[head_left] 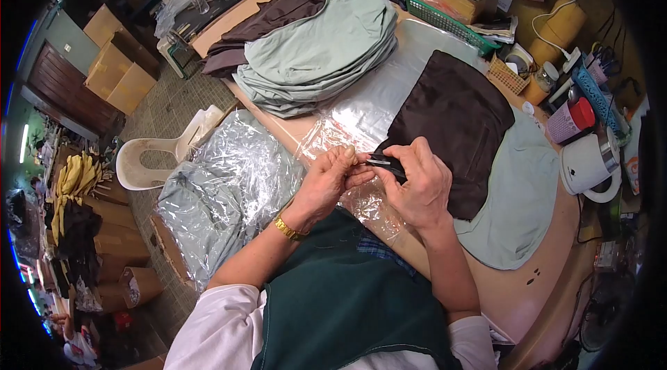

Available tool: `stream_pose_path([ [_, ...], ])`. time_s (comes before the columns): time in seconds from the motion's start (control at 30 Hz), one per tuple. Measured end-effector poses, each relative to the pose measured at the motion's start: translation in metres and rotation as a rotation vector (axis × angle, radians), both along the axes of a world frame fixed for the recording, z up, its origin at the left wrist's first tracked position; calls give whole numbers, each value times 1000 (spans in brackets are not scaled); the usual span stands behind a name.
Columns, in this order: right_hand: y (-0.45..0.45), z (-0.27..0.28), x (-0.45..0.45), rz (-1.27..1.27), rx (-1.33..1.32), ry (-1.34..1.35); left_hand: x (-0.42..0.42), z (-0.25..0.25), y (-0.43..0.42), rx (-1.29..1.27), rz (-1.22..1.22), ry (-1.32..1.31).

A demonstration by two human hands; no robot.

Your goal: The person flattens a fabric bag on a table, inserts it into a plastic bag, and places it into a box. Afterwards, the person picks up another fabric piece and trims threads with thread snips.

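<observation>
In front of my chest, my right hand is closed around small black-handled thread snips, whose pale metal blades point toward my left hand. The left fingers are pinched together at the blade tips; what they hold is too small to make out. Just beyond both hands lies a folded dark brown garment, its near left corner reaching to the fingers. Beneath it spreads a pale green garment. Clear plastic bags lie flat on the table to the left of the brown garment.
A pile of pale green garments sits at the table's far left, beside dark brown ones. Plastic-wrapped garments rest by a white chair. At the right stand a white kettle, a pink cup and a green basket.
</observation>
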State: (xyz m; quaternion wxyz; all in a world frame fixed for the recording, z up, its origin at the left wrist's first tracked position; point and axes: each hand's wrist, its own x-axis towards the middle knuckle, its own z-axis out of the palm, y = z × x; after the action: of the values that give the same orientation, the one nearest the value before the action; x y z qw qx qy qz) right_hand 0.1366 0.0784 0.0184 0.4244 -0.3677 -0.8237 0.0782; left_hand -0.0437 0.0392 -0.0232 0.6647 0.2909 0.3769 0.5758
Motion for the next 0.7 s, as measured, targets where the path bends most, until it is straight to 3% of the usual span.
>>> stream_pose_path([
  [0.23, -2, -5, -1, -100, 81, -12, 10, 13, -4, 90, -35, 77],
  [0.3, 5, -5, -2, -48, -85, 256, 12, 14, -6, 89, -46, 78],
  [0.33, 12, -9, 1, -50, -85, 255, 13, 13, -7, 108, -50, 72],
  [0.4, 31, -25, 13, 279, -435, 245, 13, 17, -8, 132, -56, 63],
  [0.47, 36, -36, 14, 358, -552, 340, 6, 30, -6, 71, 6, 174],
  [0.53, 40, -40, 17, 166, -710, 442, -19, 28, 4, 11, 281, 95],
  [0.6, 41, -40, 16, 164, -655, 500, -42, 14, 12, 30, 426, 282],
  [0.67, 39, -38, 14, 150, -638, 529, -60, -15, 11, 95, 105, 577],
  [0.7, 39, -37, 13, 153, -635, 531, -36, 8, 4, -46, -4, 525],
])
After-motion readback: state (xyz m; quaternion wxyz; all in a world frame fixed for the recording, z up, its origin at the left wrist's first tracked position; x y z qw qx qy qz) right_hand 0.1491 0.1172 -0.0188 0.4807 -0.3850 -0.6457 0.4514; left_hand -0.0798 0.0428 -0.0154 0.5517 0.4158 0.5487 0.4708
